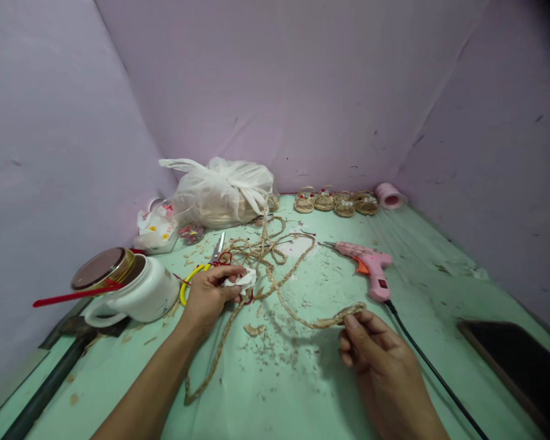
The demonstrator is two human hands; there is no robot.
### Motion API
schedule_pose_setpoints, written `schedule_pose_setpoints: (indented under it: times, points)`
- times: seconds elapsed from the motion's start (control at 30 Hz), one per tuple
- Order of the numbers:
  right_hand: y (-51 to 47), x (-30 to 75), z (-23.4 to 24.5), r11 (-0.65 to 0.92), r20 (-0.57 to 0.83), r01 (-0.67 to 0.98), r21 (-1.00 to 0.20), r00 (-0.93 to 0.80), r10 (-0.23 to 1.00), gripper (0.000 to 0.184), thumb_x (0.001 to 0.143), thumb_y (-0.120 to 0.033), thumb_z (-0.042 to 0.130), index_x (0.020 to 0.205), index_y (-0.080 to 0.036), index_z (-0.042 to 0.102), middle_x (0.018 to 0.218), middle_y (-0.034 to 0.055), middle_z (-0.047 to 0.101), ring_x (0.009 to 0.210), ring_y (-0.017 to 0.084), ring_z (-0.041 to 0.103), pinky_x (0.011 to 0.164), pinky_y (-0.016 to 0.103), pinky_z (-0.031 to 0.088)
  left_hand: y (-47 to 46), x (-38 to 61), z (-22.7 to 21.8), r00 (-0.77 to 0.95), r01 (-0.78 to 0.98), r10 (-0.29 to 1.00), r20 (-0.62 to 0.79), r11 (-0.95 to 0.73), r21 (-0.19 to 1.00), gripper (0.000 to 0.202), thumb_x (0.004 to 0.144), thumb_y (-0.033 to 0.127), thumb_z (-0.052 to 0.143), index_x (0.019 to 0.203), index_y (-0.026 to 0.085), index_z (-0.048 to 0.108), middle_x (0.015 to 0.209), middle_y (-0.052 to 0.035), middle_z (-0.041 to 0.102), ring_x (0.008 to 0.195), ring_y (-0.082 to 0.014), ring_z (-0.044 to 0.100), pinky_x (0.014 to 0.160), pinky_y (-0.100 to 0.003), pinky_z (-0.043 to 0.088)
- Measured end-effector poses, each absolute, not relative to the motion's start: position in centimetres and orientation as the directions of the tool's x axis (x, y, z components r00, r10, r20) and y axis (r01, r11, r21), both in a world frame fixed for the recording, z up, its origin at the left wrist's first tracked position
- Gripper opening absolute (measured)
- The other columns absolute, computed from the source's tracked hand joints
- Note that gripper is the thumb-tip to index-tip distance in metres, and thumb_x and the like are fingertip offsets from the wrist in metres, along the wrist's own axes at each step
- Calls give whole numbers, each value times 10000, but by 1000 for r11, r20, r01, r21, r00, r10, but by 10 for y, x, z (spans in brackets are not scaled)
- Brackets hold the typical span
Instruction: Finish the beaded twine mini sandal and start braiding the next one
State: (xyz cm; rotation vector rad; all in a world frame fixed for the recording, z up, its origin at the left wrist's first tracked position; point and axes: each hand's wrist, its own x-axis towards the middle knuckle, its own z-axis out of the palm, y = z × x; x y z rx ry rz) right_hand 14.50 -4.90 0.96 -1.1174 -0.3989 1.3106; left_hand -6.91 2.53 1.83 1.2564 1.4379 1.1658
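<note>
My right hand (376,354) is closed on the end of a braided jute rope (297,318), which runs back across the green table to a tangled pile (261,250). My left hand (208,296) is curled on a small white scrap (242,280) beside the rope, with a bit of red cord under it. Yellow-handled scissors (201,269) lie just behind my left hand. A pink glue gun (366,266) rests to the right of the rope, its black cable (431,366) trailing past my right hand.
A white mug (137,296) with a gold lid and a red stick stands at left. A tied white plastic bag (222,192) sits at the back, several small jute baskets (337,201) and a pink roll (389,195) beside it. A dark slab (522,366) lies at right. Fibre scraps litter the table.
</note>
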Motion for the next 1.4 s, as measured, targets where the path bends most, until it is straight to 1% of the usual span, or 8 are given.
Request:
schedule_pose_setpoints:
  times: [0.13, 0.33, 0.5, 0.63, 0.7, 0.77, 1.13, 1.4]
  points:
    - [-48, 144, 9, -150, -358, -566, -811, 276, 892, 338, 477, -324, 838, 686, -178, 616, 558, -61, 550, 449, 56, 481, 379, 124, 401, 27, -71, 18, -118, -98, 985, -128, 117, 988, 392, 477, 80, 685, 864, 140, 689, 634, 42, 560, 405, -69, 508, 424, -206, 373]
    - [-48, 144, 8, -152, -356, -546, -824, 291, 888, 358, 477, -347, 835, 697, -176, 610, 557, -63, 548, 450, 56, 481, 383, 125, 399, 29, -72, 17, -209, -49, 977, -49, 40, 998, 438, 572, 190, 689, 999, 101, 657, 741, -43, 682, 385, -61, 482, 428, -222, 395]
    - [-49, 144, 9, -154, -356, -545, -824, 288, 889, 351, 484, -347, 833, 699, -174, 616, 567, -62, 550, 444, 52, 478, 376, 122, 396, 32, -78, 17, -231, 141, 968, 95, -64, 988, 588, 678, 210, 591, 1256, 216, 482, 1151, -89, 614, 657, -141, 611, 538, -256, 469]
    - [-50, 145, 8, -154, -358, -547, -823, 288, 888, 343, 488, -342, 832, 698, -174, 619, 573, -61, 550, 444, 53, 480, 371, 124, 397, 34, -91, 19, -159, 787, 857, 491, -190, 586, 355, 729, 206, 552, 1073, 199, 639, 1089, -76, 650, 1011, -254, 537, 855, -398, 434]
    - [-50, 145, 9, -156, -359, -550, -820, 284, 889, 343, 486, -344, 832, 698, -174, 622, 572, -60, 550, 444, 53, 479, 370, 124, 396, 35, -96, 21, -70, 914, 755, 652, -213, 345, 300, 751, 183, 522, 1019, 185, 658, 1060, -77, 660, 1023, -263, 516, 901, -431, 400]
    - [-49, 144, 9, -156, -359, -550, -820, 283, 889, 343, 482, -344, 834, 694, -175, 624, 572, -59, 550, 446, 53, 479, 370, 124, 396, 35, -100, 23, -53, 930, 655, 754, -242, 276, 271, 780, 157, 481, 987, 160, 656, 1003, -84, 671, 959, -232, 551, 886, -397, 416]
    - [-48, 143, 10, -162, -381, -564, -810, 296, 876, 363, 440, -334, 849, 686, -178, 632, 582, -59, 559, 437, 51, 481, 361, 123, 392, 34, -100, 40, -367, 852, 526, 767, -140, 504, 304, 634, 40, 474, 890, 169, 575, 602, 57, 395, 578, -109, 459, 603, -227, 402]
    - [-49, 144, 10, -172, -373, -549, -818, 279, 885, 349, 459, -340, 841, 682, -173, 632, 598, -55, 558, 450, 51, 485, 371, 125, 398, 43, -104, 32, -342, 685, 679, 650, -294, 667, 494, 638, 44, 395, 1104, 161, 510, 721, 8, 560, 597, -112, 529, 559, -218, 436]
